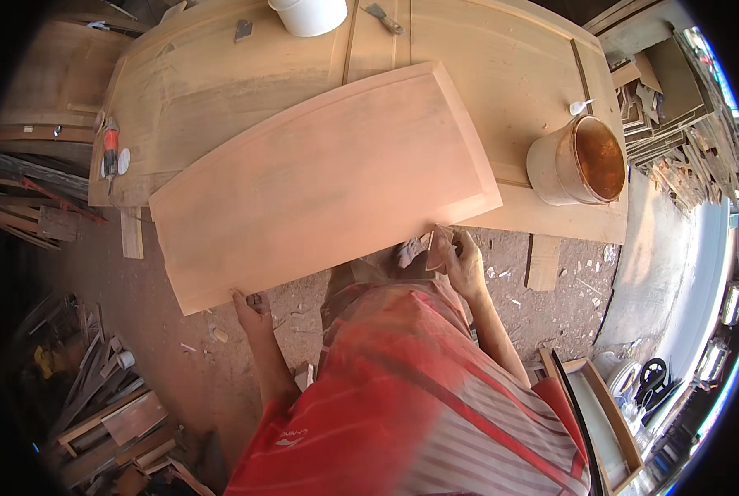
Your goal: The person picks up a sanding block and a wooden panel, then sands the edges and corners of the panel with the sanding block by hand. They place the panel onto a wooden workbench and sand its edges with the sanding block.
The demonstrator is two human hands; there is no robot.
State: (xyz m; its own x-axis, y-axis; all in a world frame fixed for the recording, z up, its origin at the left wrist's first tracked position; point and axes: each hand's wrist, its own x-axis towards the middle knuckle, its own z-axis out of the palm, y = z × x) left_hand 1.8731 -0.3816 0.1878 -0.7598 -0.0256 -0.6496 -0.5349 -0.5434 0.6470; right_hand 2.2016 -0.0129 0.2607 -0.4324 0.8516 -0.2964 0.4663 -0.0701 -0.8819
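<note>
A pale wooden panel (328, 174) with bevelled edges lies at a slant on a larger wooden door-like board (245, 107), its near edge jutting past the board. My left hand (255, 311) is closed at the panel's near left corner, thumb against the edge and fingers curled. Beside the near right part of the panel, my right hand (467, 269) pinches a folded reddish-brown piece of sandpaper (439, 250). The sandpaper is close to the panel's edge; whether they touch I cannot tell.
A stained bucket (550, 169) stands on the board at right, a white tub (310, 15) at the far edge. A scraper (383, 18) lies near that tub. A red power tool (111, 149) rests at left. Wood scraps (129, 430) lie lower left; a wooden frame (605, 413) is lower right.
</note>
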